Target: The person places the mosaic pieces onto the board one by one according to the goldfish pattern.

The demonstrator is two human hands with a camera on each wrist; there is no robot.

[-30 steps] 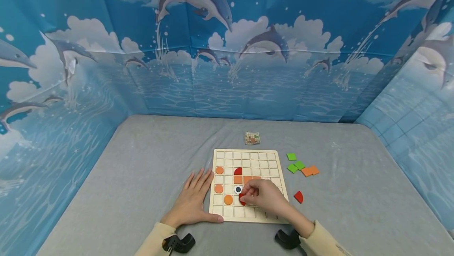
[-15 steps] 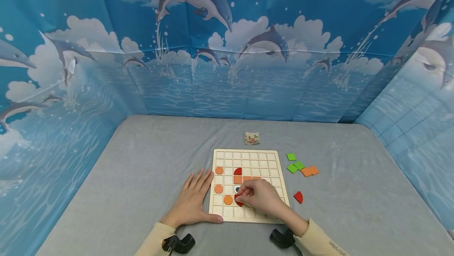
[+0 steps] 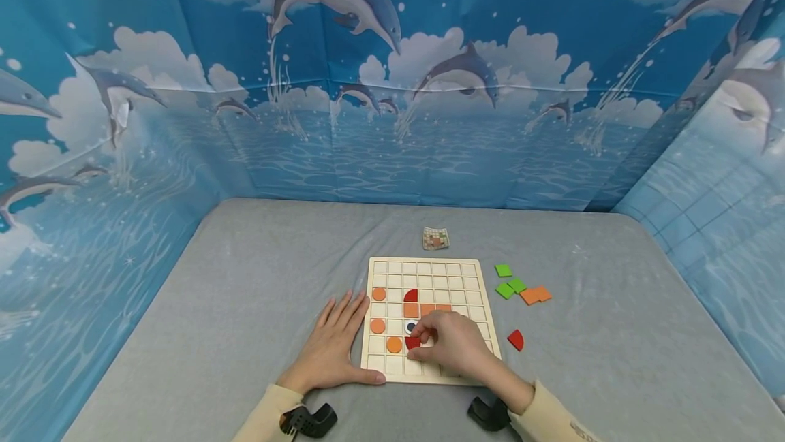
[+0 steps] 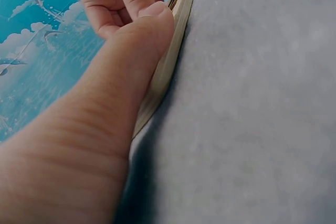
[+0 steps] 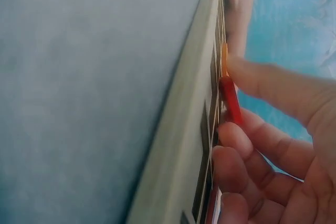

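My left hand (image 3: 334, 346) lies flat with fingers spread at the left edge of the wooden grid board (image 3: 438, 370), its thumb along the near corner. Over the middle of the board, my right hand (image 3: 454, 340) holds a red quarter-circle tile (image 3: 412, 343) between thumb and fingers. That tile (image 5: 231, 99) stands slightly tilted against the board in the right wrist view. Just beyond it is a white disc with a black centre (image 3: 409, 326), partly covered by the fingers. An orange round tile (image 3: 394, 344) sits in the cell to the left.
Orange square tiles (image 3: 411, 310) and another red quarter-circle (image 3: 411, 295) sit farther up the board. Right of it lie green squares (image 3: 503, 270), orange squares (image 3: 536, 295) and a loose red quarter-circle (image 3: 516, 340). A small patterned card (image 3: 435, 238) lies behind the board.
My right hand has moved slightly left with the red quarter-circle tile and turned it so it lines up with a cell below the black-centred disc. The left hand has stayed still.
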